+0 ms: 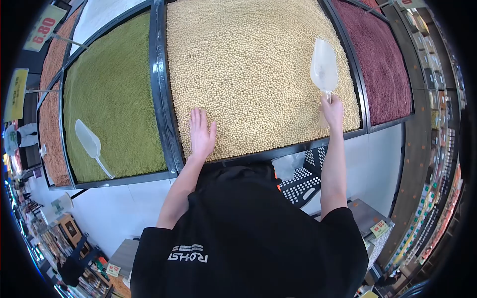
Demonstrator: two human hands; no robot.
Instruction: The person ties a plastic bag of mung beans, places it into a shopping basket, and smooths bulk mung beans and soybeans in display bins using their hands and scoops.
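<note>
A wide bin of pale yellow soybeans lies in front of me. My left hand rests palm down on the beans near the bin's front left corner, fingers stretched and thumb apart. With my right hand I grip the handle of a clear plastic scoop at the right side of the same bin. The scoop's blade points away from me, over the soybeans, and no beans can be made out in it. Part of its handle is hidden by my fingers.
Left is a bin of green beans with another clear scoop lying on it. Dark red beans fill the bin on the right. Black dividers separate the bins. A black basket is below the front edge. Price signs stand at left.
</note>
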